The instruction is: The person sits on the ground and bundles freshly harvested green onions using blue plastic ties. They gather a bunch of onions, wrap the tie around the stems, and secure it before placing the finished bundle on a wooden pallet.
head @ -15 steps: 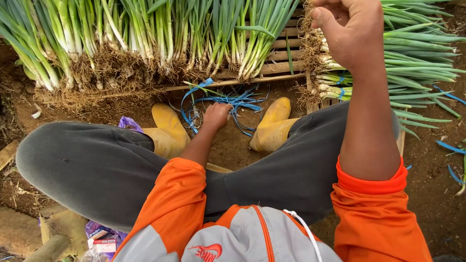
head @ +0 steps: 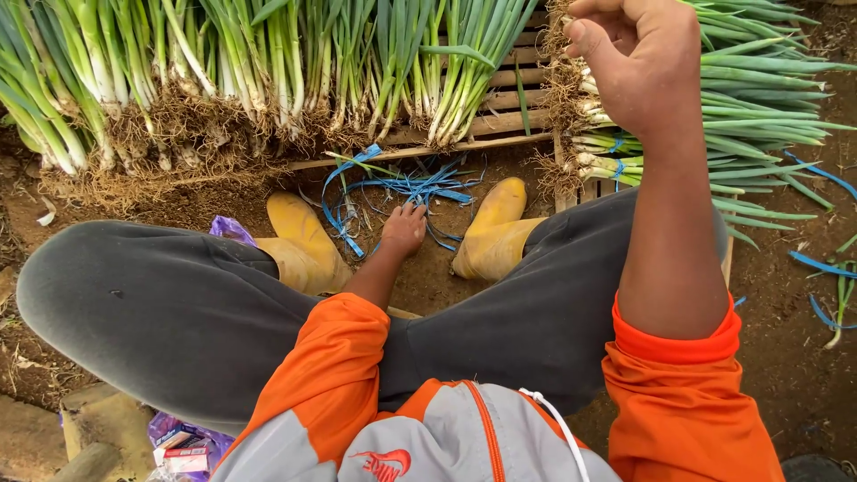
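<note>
Since half a second ago, the left hand (head: 403, 229) is shifting down a little and spreading its fingers over the blue strings (head: 406, 187).

Reaching down between the two yellow boots (head: 303, 236), the left hand is resting loosely open on the dirt, its fingertips touching the near edge of the tangle of blue strings, which is lying on the ground just in front of the wooden slats (head: 500, 125); whether it is gripping a strand I cannot tell. The right hand (head: 638, 62) is hovering raised and curled into a loose fist above the tied bunches of green onions (head: 759, 116) at the right, holding nothing that shows. More green onions (head: 223, 71) are standing in a row along the slats, roots toward the person, whose grey trousers (head: 178, 312) are filling the foreground.
</note>
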